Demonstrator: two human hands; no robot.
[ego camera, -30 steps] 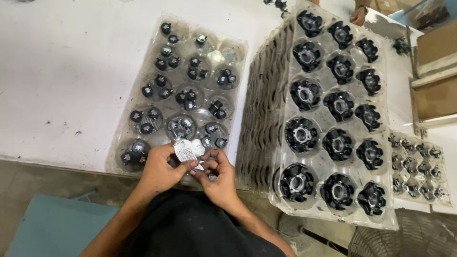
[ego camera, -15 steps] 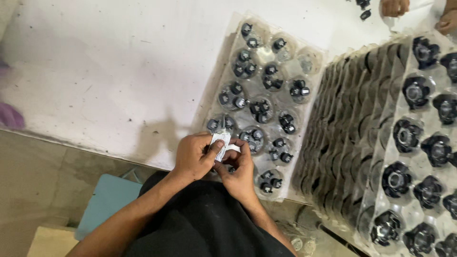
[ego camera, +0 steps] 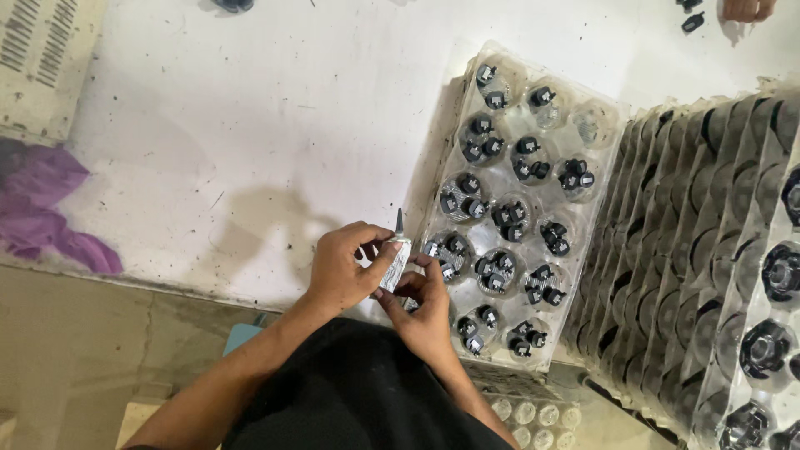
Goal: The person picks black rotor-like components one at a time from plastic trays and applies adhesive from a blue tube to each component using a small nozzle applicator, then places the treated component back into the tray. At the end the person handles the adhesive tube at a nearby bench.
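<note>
On the white bench (ego camera: 250,125), we find a clear plastic tray (ego camera: 604,125) lying flat, its round pockets holding small black parts (ego camera: 508,217), two or three to a pocket; one pocket near the far right corner looks empty. Just right of it, a row of like trays (ego camera: 667,250) stands on edge, and further right, trays carry larger black round parts (ego camera: 779,271), one per pocket.

At the near bench edge, our left hand (ego camera: 342,271) is clenched around a small white tube (ego camera: 395,260), its dark pointed nozzle aimed away from us. Our right hand (ego camera: 425,312) has its fingers curled against the tube's lower end and touches the tray's near-left corner; we cannot tell whether it pinches a part.

Another person's hand (ego camera: 746,8) is cut off at the top edge. A purple cloth (ego camera: 46,208) lies at left.
</note>
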